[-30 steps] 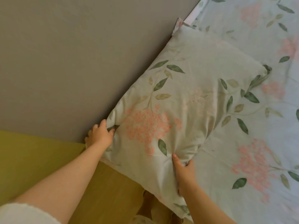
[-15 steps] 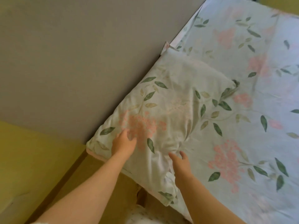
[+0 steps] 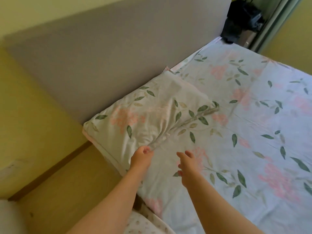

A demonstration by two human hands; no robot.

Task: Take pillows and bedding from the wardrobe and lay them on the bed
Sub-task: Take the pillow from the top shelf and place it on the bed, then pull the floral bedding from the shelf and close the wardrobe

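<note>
Pillow (image 3: 152, 114) lies flat at the head corner of the bed (image 3: 253, 132), long edge against the grey headboard (image 3: 118, 56), on the flowered sheet of matching print. Left hand (image 3: 141, 157) pinches a fold of the pillowcase at its near edge, fingers closed on the cloth. Right hand (image 3: 187, 164) hovers just beside, over the sheet, fingers spread and loose, gripping nothing. Dark bag (image 3: 239, 19) sits past the far corner.
</note>
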